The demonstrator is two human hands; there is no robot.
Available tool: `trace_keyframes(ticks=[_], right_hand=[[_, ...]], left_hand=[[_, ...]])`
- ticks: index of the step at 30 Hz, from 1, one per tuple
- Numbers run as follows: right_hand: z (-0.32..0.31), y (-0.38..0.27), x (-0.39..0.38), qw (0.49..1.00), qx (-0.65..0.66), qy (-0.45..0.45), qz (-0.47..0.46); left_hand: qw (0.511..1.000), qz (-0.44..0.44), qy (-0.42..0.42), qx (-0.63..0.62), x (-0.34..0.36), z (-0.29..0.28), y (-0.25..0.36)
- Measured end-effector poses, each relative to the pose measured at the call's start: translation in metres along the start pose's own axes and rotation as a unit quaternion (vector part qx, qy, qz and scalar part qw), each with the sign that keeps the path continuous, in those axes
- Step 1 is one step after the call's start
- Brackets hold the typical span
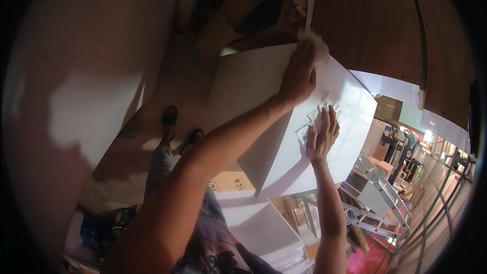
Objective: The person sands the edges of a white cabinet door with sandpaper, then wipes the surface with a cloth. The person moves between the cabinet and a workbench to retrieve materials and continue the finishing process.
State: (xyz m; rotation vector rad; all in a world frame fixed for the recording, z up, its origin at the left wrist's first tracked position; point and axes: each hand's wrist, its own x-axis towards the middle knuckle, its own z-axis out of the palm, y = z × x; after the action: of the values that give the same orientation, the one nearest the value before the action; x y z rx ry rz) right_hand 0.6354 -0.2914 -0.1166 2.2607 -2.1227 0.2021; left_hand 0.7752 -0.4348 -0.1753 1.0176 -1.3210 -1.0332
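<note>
A large white box-like cabinet (350, 144) stands in front of me, its glossy face catching the light. My right hand (323, 134) presses a crumpled white cloth (303, 132) against that face, fingers stretched along it and thumb apart. Farther off, at the cabinet's upper edge, my left hand (298, 76) is closed around a pale, wadded rag (319, 50). Motion smears this rag and the fingertips there. My left forearm crosses in front of the cabinet's shaded side.
White open boxes (264, 223) and a cardboard carton (231, 181) lie below the cabinet. An aluminium ladder (378, 193) stands to the right. Rolls of perforated cane webbing (223, 25) lean at the back. A large pale panel (76, 96) rises at left.
</note>
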Motion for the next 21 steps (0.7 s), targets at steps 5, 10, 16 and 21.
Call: trace_keyframes(ticks=[5,10,16,21], right_hand=[[0.001,0.004,-0.009,1.000,-0.003,-0.006,0.027],[0.000,0.003,0.001,1.000,0.001,0.000,0.001],[0.002,0.005,-0.008,1.000,-0.003,-0.006,0.015],[0.003,0.005,-0.001,1.000,-0.010,-0.001,-0.011]], left_hand=[[0.997,0.014,-0.063,0.039,-0.090,-0.013,0.015],[1.000,0.009,-0.016,0.003,-0.019,-0.002,-0.003],[0.995,0.029,-0.082,0.049,-0.107,-0.026,0.019],[0.999,0.019,-0.031,0.028,-0.032,-0.005,-0.003]])
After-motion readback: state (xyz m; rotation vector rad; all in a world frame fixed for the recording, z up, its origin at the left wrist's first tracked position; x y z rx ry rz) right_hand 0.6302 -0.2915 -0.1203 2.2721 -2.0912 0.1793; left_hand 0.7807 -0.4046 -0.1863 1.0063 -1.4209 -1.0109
